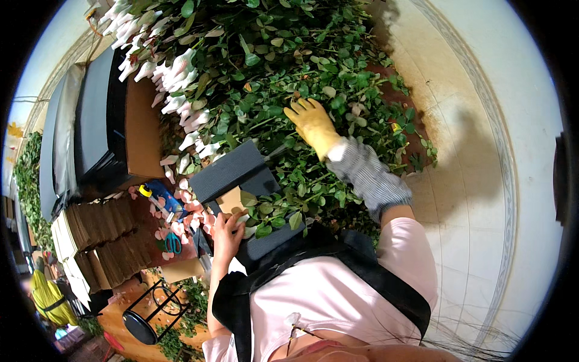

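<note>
I see my right hand (312, 122), in a yellow glove with a grey striped sleeve cover behind it, stretched out over the heap of green rose stems (283, 78) that covers the far and middle part of the work table (416, 130). Its fingers (297, 108) are loosely spread and pressed down into the leaves, so the stems lie directly under and between them; I cannot tell whether any single stem is actually pinched. My left hand (228, 232) is bare and sits at the near edge of the table, fingers curled narrowly around the near end of a dark corrugated wrapping sheet (232, 172), with a small tan card (231, 201) lying just beyond the fingertips and leafy stems spilling over the sheet's right side. The bud ends of the stems, capped in white sleeves (175, 72), point toward the table's left edge. Near that edge, left of my left hand, pink petals (181, 226) are scattered around teal-handled scissors (173, 243) and a blue tool with a yellow knob (158, 196). Further left stand stacks of brown cardboard sheets (99, 241) and a pile of dark sheets (96, 114). A black stool (145, 317) stands below the table's near left corner.
</note>
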A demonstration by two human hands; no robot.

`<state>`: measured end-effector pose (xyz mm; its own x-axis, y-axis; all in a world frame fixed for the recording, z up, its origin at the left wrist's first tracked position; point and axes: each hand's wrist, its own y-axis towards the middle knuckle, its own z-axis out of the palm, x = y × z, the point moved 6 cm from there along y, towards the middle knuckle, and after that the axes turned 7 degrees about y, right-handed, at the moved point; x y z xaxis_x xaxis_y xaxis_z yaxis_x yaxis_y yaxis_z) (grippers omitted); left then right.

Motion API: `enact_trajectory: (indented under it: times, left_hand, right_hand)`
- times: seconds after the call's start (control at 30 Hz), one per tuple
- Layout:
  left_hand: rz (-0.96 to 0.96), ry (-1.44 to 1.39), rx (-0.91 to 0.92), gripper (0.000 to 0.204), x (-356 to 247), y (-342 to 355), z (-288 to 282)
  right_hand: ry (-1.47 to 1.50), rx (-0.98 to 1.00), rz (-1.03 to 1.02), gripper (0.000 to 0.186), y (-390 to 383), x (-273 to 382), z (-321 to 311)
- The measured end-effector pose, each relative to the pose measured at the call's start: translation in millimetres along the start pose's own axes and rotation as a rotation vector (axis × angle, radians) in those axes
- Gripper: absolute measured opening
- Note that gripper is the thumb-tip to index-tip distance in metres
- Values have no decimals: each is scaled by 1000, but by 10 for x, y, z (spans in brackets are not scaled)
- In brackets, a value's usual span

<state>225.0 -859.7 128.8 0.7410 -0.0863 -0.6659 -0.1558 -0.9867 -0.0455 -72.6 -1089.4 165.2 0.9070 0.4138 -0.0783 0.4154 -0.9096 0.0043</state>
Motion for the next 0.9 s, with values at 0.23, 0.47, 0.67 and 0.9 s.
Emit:
enact_trajectory:
  times: [0.23, 0.47, 0.67, 0.9]
  left_hand:
    - [-4, 16, -1, 30, 81, 9, 28]
    - [54, 16, -35, 33, -18, 13, -50]
    - [64, 90, -71, 32, 42, -20, -28]
    - [36, 49, -127, 29, 79, -68, -31]
  right_hand:
    - [-158, -109, -10, 42, 511, -360, 549]
    - [-124, -662, -31, 45, 172, -431, -1011]
    - [38, -697, -174, 49, -406, -271, -1820]
    - [75, -371, 8, 22, -1201, 162, -544]
